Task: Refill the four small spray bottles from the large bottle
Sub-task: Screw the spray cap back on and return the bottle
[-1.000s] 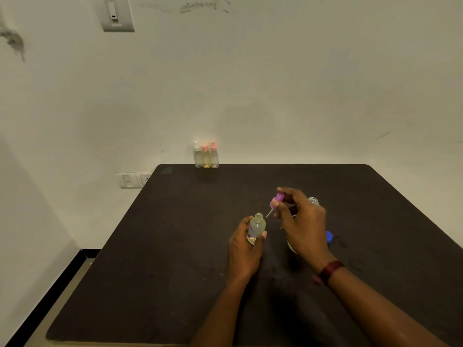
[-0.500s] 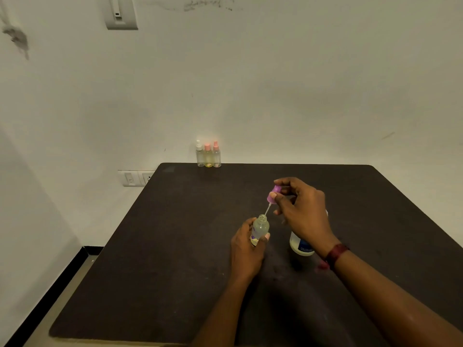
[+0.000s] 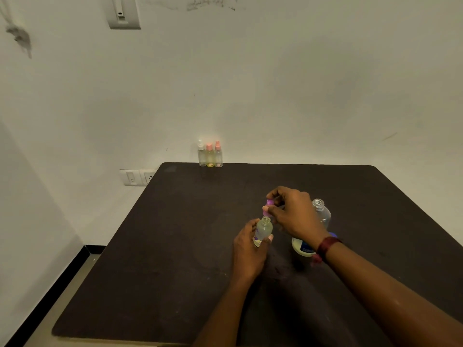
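My left hand [image 3: 246, 249] grips a small clear spray bottle [image 3: 263, 230] upright above the dark table [image 3: 175, 246]. My right hand [image 3: 290, 214] pinches its purple spray cap [image 3: 269, 204] right over the bottle's open neck, the dip tube hidden inside or behind my fingers. The large clear bottle [image 3: 322, 214] stands uncapped behind my right wrist, its lower part with a blue label [image 3: 304, 247] partly hidden. Three small spray bottles [image 3: 210, 155] stand in a row at the table's far edge against the wall.
A bit of a blue cap [image 3: 332, 235] shows on the table behind my right wrist. Wall sockets [image 3: 137, 177] sit to the left of the table. The floor drops away on the left side.
My right hand has lowered the purple cap from beside and above the small bottle down onto its neck, its tube going into the opening. The left hand kept hold of the bottle.
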